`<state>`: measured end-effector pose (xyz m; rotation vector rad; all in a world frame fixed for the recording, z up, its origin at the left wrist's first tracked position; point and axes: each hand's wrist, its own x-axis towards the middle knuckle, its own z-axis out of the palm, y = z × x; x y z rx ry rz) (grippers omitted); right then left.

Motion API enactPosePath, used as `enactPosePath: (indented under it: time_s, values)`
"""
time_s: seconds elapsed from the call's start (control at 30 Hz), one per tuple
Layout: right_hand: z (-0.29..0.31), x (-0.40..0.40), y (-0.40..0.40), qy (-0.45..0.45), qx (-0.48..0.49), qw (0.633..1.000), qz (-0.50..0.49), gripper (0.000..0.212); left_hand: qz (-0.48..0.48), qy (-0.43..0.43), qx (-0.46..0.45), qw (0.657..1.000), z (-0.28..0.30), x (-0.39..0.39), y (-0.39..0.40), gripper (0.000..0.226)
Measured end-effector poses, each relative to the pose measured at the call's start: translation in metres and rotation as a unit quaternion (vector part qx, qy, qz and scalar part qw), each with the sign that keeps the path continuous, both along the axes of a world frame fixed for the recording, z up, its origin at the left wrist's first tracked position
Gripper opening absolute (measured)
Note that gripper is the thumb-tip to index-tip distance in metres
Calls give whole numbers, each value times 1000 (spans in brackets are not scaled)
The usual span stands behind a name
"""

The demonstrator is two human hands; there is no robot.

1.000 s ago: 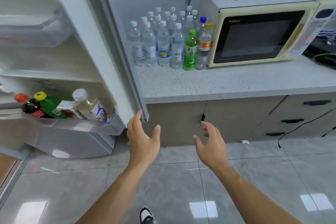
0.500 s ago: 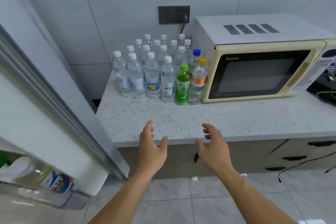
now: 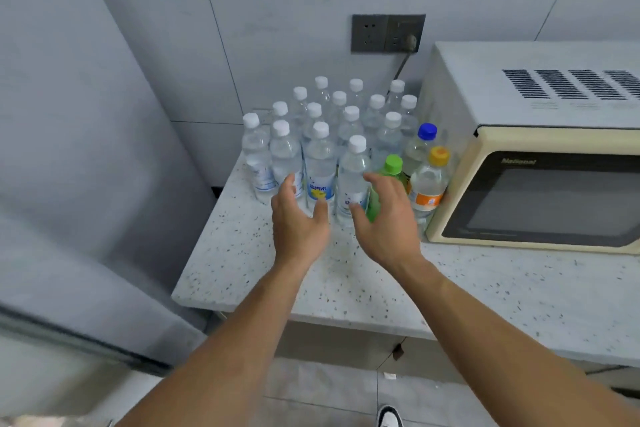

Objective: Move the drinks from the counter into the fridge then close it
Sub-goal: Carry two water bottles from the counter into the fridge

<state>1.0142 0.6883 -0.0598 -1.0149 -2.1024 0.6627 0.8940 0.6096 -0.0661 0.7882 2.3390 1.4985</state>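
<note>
Several clear water bottles with white caps (image 3: pixel 320 163) stand packed together at the back of the speckled counter (image 3: pixel 263 263). To their right are a green-capped green bottle (image 3: pixel 393 166), an orange-capped bottle (image 3: pixel 429 184) and a blue-capped bottle (image 3: pixel 424 139). My left hand (image 3: pixel 298 218) is spread open just in front of the front-row water bottles, holding nothing. My right hand (image 3: pixel 389 218) is open in front of the green bottle and the nearest water bottle (image 3: pixel 353 177), partly hiding the green one. The fridge door (image 3: pixel 79 184) fills the left side.
A cream microwave (image 3: pixel 540 163) stands right beside the bottles on the counter. A wall socket (image 3: pixel 388 33) with a plug sits above the bottles. Cabinet fronts lie under the counter, with tiled floor and my shoe (image 3: pixel 389 418) below.
Both hands have moved up from below the counter edge to the front row of bottles. The view has turned from the fridge door shelf toward the counter and closed in on the bottles.
</note>
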Motion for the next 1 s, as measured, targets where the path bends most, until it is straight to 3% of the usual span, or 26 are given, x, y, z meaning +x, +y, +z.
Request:
enactPosePath:
  time_s: [0.2,0.5,0.6,1.0]
  values:
    - [27,-24,56,-31,91,994,46,53,-29,176,-59,982,30,-28,52,71]
    - [33,-44,104,-103,56,985,127,51,-93,353,-211,907,53,-59,95,60]
    - [30,-48,109,-115,68,982,132,49,-114,351,-229,901,53,-64,100,57]
    - [27,-46,101,-156,146,970,119,35,-78,254,-142,954,37,-44,60,33]
